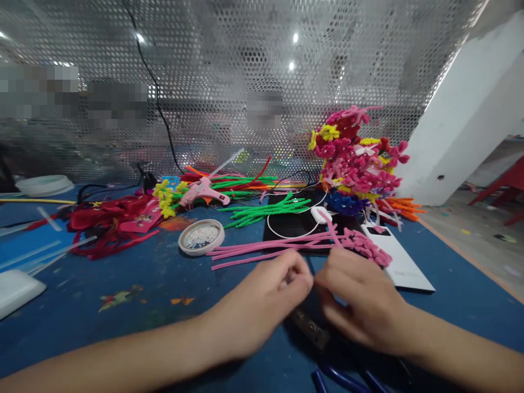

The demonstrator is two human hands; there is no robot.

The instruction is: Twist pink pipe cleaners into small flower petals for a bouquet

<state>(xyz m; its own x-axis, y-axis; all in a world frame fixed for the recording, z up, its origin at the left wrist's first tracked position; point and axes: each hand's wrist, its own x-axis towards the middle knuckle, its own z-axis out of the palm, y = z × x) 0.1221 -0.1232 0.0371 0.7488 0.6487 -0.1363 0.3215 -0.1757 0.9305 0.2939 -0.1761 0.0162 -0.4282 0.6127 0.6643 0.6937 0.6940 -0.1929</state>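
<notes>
My left hand (280,297) is closed, thumb and fingers pinched together at the middle of the blue table; what lies between them is hidden. Almost touching it, my right hand (360,295) is curled shut. A bent pink pipe cleaner (333,228) rises from behind its knuckles and appears to be in its fingers. Just beyond both hands lie several straight pink pipe cleaners (254,249) and a cluster of curled pink pieces (366,246). Under the hands is a dark, worn metal tool (309,327), partly covered, with blue handle-like pieces (346,377) nearer me.
A pink glue gun (203,192), a round dish of white beads (201,238) and green pipe cleaners (270,209) lie farther back. Red ribbons (108,221) are at left. A fuzzy flower bunch (360,158) and white box (403,259) stand right. Perforated metal sheet (229,109) closes the back.
</notes>
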